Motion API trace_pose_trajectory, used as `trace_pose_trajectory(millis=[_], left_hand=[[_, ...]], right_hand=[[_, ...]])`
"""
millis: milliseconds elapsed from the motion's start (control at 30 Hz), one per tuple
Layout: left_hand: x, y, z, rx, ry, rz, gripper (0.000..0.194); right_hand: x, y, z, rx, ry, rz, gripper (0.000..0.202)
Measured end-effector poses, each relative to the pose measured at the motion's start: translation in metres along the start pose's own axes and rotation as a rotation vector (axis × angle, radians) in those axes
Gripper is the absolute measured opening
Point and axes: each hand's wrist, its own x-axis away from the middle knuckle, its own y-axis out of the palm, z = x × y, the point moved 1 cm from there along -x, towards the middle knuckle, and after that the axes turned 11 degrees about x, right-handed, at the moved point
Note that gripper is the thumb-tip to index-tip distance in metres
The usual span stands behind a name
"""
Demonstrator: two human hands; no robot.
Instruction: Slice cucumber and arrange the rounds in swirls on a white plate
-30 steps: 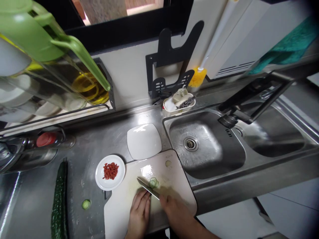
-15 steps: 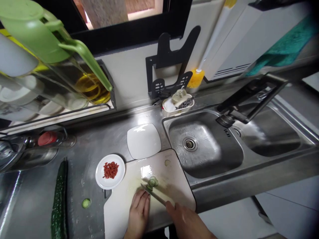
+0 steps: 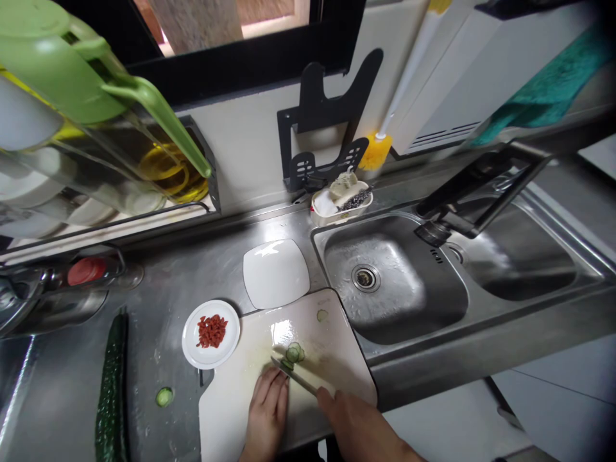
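Observation:
My right hand (image 3: 353, 420) is closed round the handle of a knife (image 3: 298, 380), whose blade points up and left over the white cutting board (image 3: 337, 359). My left hand (image 3: 268, 407) lies on the board just left of the blade, its fingers bent and pressed together; what they hold, if anything, is hidden. Several thin cucumber slices (image 3: 294, 351) lie beside the blade tip, and one more slice (image 3: 322, 315) is near the board's upper right corner. A round white plate (image 3: 188, 343) with chopped red pieces (image 3: 212, 330) overlaps the board's left edge.
A square white plate (image 3: 276, 274) sits behind the board. On the left are a whole cucumber (image 3: 111, 391) and a cut end piece (image 3: 164, 396). A double sink (image 3: 385, 276) with a black faucet (image 3: 457, 192) is at the right. A sponge tray (image 3: 341, 216) stands by the wall.
The view has shifted slightly. Both hands and the knife stay in nearly the same place on the board, with only a slight movement of the knife.

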Motion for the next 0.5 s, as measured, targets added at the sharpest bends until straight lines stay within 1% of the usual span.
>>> trace_pose_trajectory(millis=[133, 300, 500], left_hand=[[0.001, 0.001, -0.001, -0.001, -0.015, -0.014, 0.023], [0.002, 0.001, -0.003, -0.011, 0.000, -0.022, 0.024], [0.000, 0.001, -0.001, -0.013, -0.002, -0.025, 0.025]], right_hand=[[-0.003, -0.001, 0.000, -0.028, -0.009, -0.027, 0.033], [-0.008, 0.001, -0.001, -0.035, -0.010, -0.002, 0.031], [-0.015, 0.002, -0.005, -0.010, -0.025, 0.037, 0.035]])
